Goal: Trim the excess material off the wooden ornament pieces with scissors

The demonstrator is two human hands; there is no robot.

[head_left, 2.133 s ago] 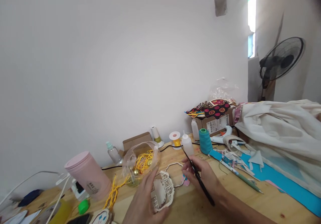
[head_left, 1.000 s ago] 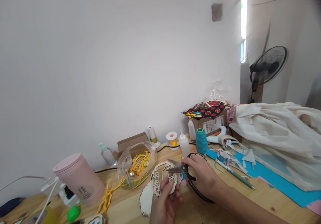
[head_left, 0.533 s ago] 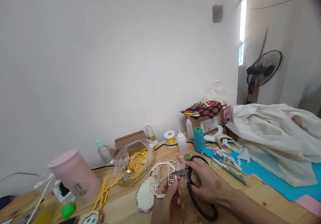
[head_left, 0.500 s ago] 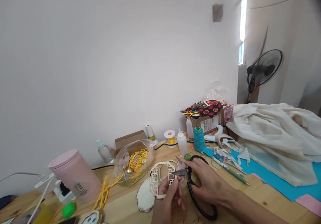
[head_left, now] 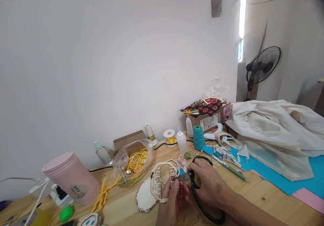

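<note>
My left hand [head_left: 174,199] pinches the lower right side of a pale lattice-cut frame [head_left: 156,185] with a scalloped outline. In my right hand [head_left: 210,182] is a pair of black-handled scissors [head_left: 186,176]. Their blades point left, close to my left thumb and the frame's right edge; whether they touch the frame I cannot tell. A small blue patch [head_left: 180,171] shows beside the blades. Under and left of the frame lies a white scalloped piece [head_left: 145,197] with a dark, rough edge. My left fingers are partly hidden behind the frame.
Beyond my hands stand a teal thread cone [head_left: 198,138], a squeeze bottle [head_left: 182,143] and a yellow thread spool [head_left: 170,137]. A plastic bag of yellow cord [head_left: 138,160] and a pink canister [head_left: 72,178] are left. Paper scraps, a green pencil [head_left: 236,172] and white cloth [head_left: 270,131] lie right.
The view has shifted slightly. The scissor blades sit lower against the frame and look closer together, and the lower handle has swung right. A small blue patch now shows by the blades.
</note>
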